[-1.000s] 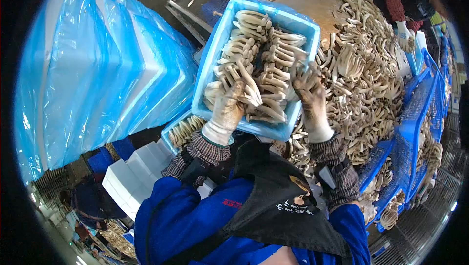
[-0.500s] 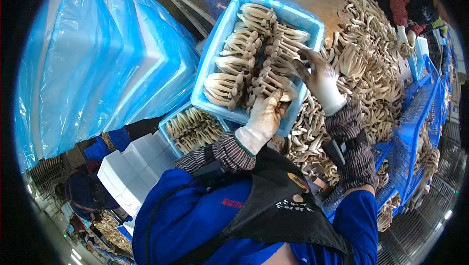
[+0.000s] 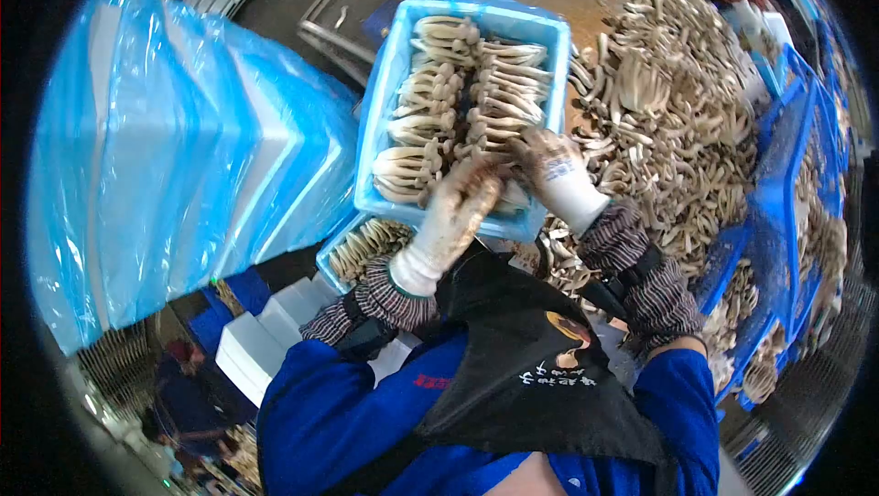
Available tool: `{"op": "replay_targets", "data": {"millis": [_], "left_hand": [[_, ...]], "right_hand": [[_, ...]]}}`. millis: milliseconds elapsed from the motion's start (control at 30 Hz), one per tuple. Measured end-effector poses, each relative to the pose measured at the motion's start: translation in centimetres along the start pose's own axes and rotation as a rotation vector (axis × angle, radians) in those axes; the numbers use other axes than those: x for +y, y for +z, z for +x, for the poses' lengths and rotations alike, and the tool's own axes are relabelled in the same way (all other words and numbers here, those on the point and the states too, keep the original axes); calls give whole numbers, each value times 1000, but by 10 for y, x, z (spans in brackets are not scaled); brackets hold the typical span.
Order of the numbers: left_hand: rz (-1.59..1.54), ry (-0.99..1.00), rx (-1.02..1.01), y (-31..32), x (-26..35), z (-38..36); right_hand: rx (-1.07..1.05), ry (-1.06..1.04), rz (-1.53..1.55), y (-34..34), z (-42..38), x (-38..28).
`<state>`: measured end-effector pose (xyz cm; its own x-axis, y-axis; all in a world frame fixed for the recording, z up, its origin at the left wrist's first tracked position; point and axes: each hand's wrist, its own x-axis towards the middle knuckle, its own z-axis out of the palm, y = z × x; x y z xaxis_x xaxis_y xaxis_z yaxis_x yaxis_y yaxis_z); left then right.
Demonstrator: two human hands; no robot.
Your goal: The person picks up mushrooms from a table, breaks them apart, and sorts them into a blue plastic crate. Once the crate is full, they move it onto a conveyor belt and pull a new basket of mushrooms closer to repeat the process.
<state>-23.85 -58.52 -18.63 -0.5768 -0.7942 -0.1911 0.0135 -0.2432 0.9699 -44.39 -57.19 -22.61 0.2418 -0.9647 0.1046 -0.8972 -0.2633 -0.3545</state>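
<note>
A blue-lined foam box (image 3: 373, 153) holds two rows of long-stemmed pale mushrooms (image 3: 513, 84), their caps facing the middle. My left hand (image 3: 453, 217), in a soiled white glove, has its fingers curled round mushrooms at the near end of the box; its fingertips are slightly blurred. From the right side, my right hand (image 3: 554, 174), also gloved and stained dark at the fingers, bends over the same near end of the right row, its fingers closed on mushrooms. The hands nearly touch, and they partly hide the mushrooms below.
A large pile of loose mushrooms (image 3: 678, 121) spreads to the right. Blue plastic baskets (image 3: 778, 194) stand beyond it. Tall blue-wrapped stacks (image 3: 183, 157) rise at left. A smaller box of mushrooms (image 3: 366, 249) and white foam boxes (image 3: 252, 359) sit below. Co-workers' gloved hands (image 3: 753, 25) show upper right.
My right hand has come down and left from the box's right rim onto the mushrooms beside my left hand. The view has shifted, and the near mushrooms of the right row lie differently.
</note>
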Motion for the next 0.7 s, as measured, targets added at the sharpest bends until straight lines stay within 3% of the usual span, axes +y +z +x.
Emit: {"op": "replay_targets", "data": {"millis": [33, 67, 100, 133, 200, 233, 267, 300, 367, 400, 433, 467, 500, 533, 567, 600, 633, 700], "left_hand": [[527, 204, 112, -9, 4, 11], [668, 337, 157, -16, -11, 30], [856, 431, 56, -22, -11, 52], [1062, 628, 71, -22, -15, 75], [964, 421, -149, -38, -48, 116], [1207, 461, -185, -39, -48, 133], [1304, 463, -233, -32, -43, 137], [1419, 555, -278, -27, -46, 144], [1443, 576, -336, -20, -53, 142], [1446, 508, -338, -18, -56, 140], [1470, 550, -314, -16, -57, 136], [1504, 528, -313, -19, -64, 139], [1484, 473, -335, -20, -62, 142], [1480, 440, -356, -20, -58, 144], [1478, 404, -369, -20, -54, 146], [1524, 449, -299, -23, -55, 150], [1568, 495, -225, -23, -54, 155], [1563, 536, -167, 9, -24, 150]], "right_hand": [[117, -53, 65, 18, -2, 11], [2, 0, 9, 2, -6, 0], [-116, 90, -58, -13, -5, -11], [-39, 22, -41, 33, -9, 13], [-313, 71, -397, 7, -15, -9], [110, 85, -81, 22, -35, -3], [528, -22, 35, 20, -48, 0], [331, 84, 77, -14, -68, -10], [441, 184, 248, -55, -116, -12], [608, 231, 257, -56, -147, -3], [583, 372, 302, -69, -182, 2], [696, 443, 275, -69, -217, 11], [706, 685, 452, -82, -252, 8], [811, 726, 253, -76, -293, 14], [914, 863, 308, -76, -327, 17], [946, 1060, 521, -97, -356, 10], [995, 1199, 531, -95, -389, 15], [946, 1139, -45, -79, -460, 41]]}}
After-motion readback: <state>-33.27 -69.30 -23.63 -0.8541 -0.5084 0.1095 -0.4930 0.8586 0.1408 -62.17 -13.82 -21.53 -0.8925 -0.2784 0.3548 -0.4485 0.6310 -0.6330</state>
